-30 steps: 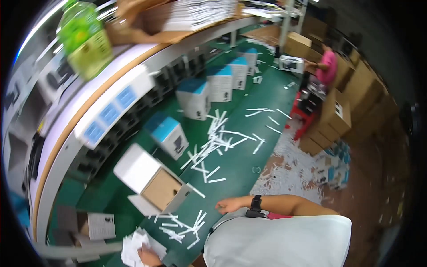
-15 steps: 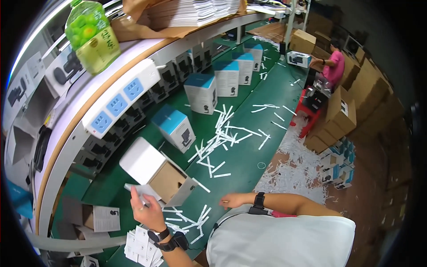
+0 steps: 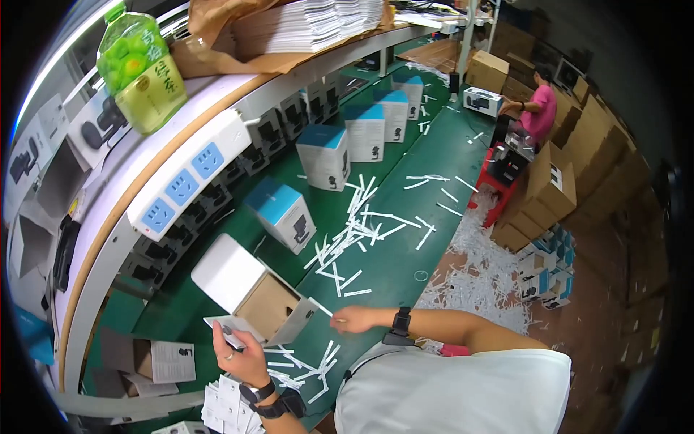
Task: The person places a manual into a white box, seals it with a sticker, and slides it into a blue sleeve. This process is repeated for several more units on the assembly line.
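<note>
Head view: hands at an open white box (image 3: 249,289) on the green surface (image 3: 390,253)
Left hand (image 3: 238,352) pinches a white leaflet (image 3: 223,323) beside its flap; right hand (image 3: 354,318) grips a paper strip (image 3: 322,309)

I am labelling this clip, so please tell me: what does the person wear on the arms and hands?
Both forearms are bare, with no gloves. The left hand has a ring on one of its fingers, and its wrist carries two dark bands side by side. The right hand has a black watch-like band at the wrist. A white short-sleeved shirt covers the upper body.

Open white box (image 3: 249,289) on its side, probably empty
</note>
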The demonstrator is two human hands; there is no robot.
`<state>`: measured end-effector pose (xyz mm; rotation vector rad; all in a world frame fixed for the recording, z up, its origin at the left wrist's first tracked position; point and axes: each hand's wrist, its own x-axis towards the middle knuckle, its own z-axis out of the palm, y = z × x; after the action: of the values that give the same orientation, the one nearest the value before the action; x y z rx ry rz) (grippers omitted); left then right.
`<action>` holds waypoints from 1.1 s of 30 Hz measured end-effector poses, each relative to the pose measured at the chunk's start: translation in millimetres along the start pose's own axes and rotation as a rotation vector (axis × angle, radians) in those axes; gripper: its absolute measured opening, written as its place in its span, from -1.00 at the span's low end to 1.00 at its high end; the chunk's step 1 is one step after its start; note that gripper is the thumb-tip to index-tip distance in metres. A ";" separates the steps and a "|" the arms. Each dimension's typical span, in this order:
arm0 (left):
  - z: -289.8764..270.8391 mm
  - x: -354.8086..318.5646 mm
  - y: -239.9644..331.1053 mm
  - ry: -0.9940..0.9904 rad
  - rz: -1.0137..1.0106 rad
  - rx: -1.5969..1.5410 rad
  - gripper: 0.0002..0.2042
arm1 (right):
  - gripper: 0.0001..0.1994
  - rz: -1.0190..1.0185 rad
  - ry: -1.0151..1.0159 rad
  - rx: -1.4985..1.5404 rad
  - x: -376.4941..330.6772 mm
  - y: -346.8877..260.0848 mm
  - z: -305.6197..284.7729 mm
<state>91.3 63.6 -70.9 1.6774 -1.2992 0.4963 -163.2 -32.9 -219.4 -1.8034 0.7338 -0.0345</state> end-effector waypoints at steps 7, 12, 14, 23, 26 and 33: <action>15.7 13.5 1.6 0.138 0.073 -0.053 -0.51 | -0.69 -0.016 0.048 0.156 -8.6 -23.6 -39.0; 5.2 4.0 -8.2 0.120 -0.020 0.032 -0.50 | -0.68 0.066 -0.041 0.166 -6.0 -23.5 -32.2; 5.8 5.7 -5.5 0.134 0.040 0.048 -0.51 | -0.68 0.110 -0.073 0.115 -7.3 -25.8 -31.0; 12.0 -17.8 -0.4 -0.179 -0.239 0.063 -0.47 | -0.65 -0.295 0.449 0.283 24.7 -73.6 -78.3; 18.5 -48.8 -21.7 -0.218 -0.444 -0.174 -0.41 | -0.66 -0.409 0.450 0.305 31.8 -123.0 -87.4; 44.2 -43.1 25.3 -0.606 0.045 0.175 -0.28 | -0.75 -0.456 0.333 -0.132 55.4 -120.7 -80.0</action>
<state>43.3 48.9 -114.9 2.0385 -1.7649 0.1218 -92.8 -107.4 -103.2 -2.0872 0.5471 -0.6117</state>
